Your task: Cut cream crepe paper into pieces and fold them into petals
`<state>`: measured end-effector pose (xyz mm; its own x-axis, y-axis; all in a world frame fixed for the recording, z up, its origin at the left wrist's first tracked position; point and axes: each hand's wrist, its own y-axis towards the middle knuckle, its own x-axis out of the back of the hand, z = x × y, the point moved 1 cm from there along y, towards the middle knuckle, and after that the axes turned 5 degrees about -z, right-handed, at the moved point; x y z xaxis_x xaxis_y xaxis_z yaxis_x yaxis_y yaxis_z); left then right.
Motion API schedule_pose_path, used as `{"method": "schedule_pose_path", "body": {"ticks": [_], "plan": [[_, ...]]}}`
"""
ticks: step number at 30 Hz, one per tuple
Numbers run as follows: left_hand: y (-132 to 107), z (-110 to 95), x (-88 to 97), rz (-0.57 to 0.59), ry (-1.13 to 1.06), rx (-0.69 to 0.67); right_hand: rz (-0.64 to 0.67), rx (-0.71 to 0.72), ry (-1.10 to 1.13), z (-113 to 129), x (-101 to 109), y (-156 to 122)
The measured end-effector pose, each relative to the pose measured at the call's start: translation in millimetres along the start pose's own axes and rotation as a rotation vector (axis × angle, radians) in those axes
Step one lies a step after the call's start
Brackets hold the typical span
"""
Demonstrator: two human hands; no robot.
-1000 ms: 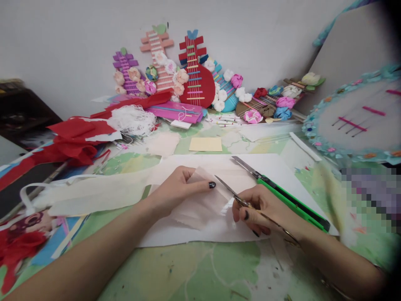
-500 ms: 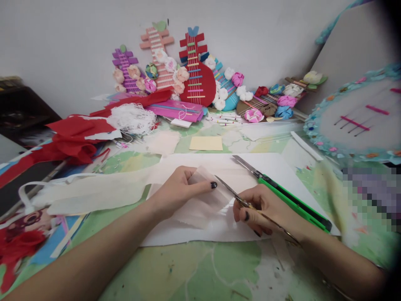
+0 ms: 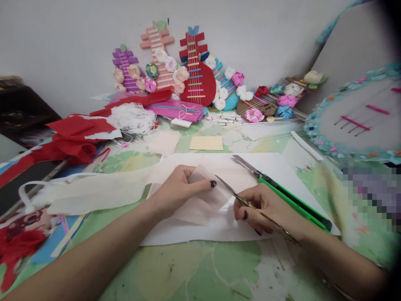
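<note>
My left hand (image 3: 180, 188) pinches a pale pink piece of thin paper (image 3: 203, 205) and holds it just above a large white sheet (image 3: 219, 228). My right hand (image 3: 266, 207) is closed around small scissors (image 3: 233, 192), whose blades point up and left toward the pink paper's right edge. A green utility knife (image 3: 282, 194) with its blade out lies on the white sheet just behind my right hand.
Colourful foam lute models (image 3: 196, 71) with paper flowers lean on the back wall. Red paper scraps (image 3: 75, 133) and white thread (image 3: 133, 119) lie at left, a cream paper strip (image 3: 94, 190) under my left arm, a yellow note (image 3: 206, 143) mid-table, a round decorated board (image 3: 360, 121) at right.
The pink paper has shifted slightly up and left in my left hand. Both hands and the scissors stay almost where they were.
</note>
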<state>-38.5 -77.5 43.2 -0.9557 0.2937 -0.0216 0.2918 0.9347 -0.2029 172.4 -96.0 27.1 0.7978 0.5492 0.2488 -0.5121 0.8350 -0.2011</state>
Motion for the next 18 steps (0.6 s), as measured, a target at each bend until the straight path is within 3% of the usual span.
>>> {"method": "schedule_pose_path", "body": {"ticks": [7, 18], "plan": [[0.8, 0.8, -1.9, 0.015, 0.015, -0.004, 0.004, 0.022, -0.015, -8.9, 0.5, 2.0], [0.3, 1.2, -1.3, 0.025, 0.03, 0.001, -0.013, -0.025, -0.026, -3.8, -1.7, 1.9]]}}
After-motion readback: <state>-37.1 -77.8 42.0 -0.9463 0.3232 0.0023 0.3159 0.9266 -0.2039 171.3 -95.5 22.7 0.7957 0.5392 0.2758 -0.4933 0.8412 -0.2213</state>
